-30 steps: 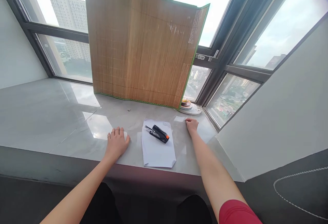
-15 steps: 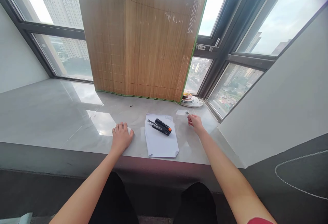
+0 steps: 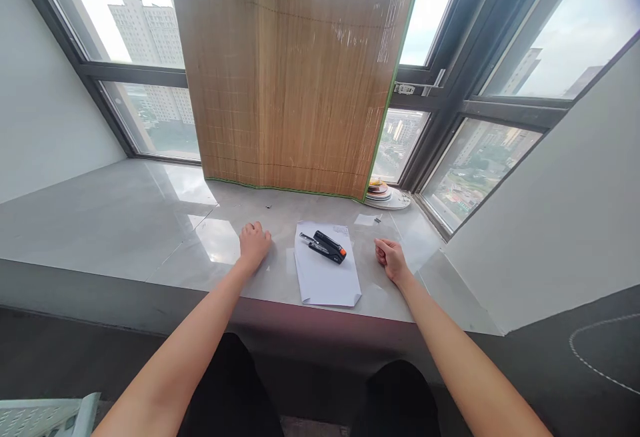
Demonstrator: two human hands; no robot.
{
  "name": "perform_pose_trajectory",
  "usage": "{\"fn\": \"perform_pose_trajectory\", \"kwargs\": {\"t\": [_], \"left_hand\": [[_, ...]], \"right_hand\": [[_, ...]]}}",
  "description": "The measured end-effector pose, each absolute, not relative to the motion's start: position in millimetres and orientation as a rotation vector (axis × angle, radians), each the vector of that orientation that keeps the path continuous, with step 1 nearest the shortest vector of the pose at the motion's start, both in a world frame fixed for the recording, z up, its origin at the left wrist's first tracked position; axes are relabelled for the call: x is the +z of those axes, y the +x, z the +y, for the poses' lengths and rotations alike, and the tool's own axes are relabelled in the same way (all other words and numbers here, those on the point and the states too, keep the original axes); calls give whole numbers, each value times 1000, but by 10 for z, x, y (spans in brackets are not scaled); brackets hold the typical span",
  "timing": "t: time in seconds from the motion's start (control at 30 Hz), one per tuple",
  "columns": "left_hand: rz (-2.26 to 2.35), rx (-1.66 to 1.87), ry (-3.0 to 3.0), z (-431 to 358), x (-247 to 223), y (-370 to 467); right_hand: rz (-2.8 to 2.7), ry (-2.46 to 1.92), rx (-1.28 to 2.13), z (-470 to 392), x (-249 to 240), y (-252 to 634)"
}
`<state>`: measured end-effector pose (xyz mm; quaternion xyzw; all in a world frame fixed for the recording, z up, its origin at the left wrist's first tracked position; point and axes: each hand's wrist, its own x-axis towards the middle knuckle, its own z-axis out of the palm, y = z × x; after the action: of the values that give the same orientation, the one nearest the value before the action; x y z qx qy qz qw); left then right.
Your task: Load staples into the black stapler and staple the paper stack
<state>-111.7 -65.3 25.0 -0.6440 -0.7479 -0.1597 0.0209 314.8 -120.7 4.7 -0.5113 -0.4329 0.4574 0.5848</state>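
Lying opened on white paper (image 3: 327, 285): black stapler (image 3: 327, 248). L hand (image 3: 255, 245), fingers bent, left of paper; R hand (image 3: 391, 259), fingers curled, right of it, nr small grey piece (image 3: 378, 220) on ledge (image 3: 110, 224). Whether either pinches anything: can't tell.
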Motion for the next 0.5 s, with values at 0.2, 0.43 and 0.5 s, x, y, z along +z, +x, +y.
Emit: {"fn": "perform_pose_trajectory", "kwargs": {"t": [0.2,0.43,0.5], "left_hand": [[-2171,-480,-2192,114,362,-1033],[-2167,-478,-2186,306,262,-970],[-2155,-471,-2209,251,239,-977]], "right_hand": [[-1017,-1205,1004,-1186,10,3108],[-1054,-1276,955,-1153,-16,3093],[-1068,-1282,963,-1168,-3,3090]]}}
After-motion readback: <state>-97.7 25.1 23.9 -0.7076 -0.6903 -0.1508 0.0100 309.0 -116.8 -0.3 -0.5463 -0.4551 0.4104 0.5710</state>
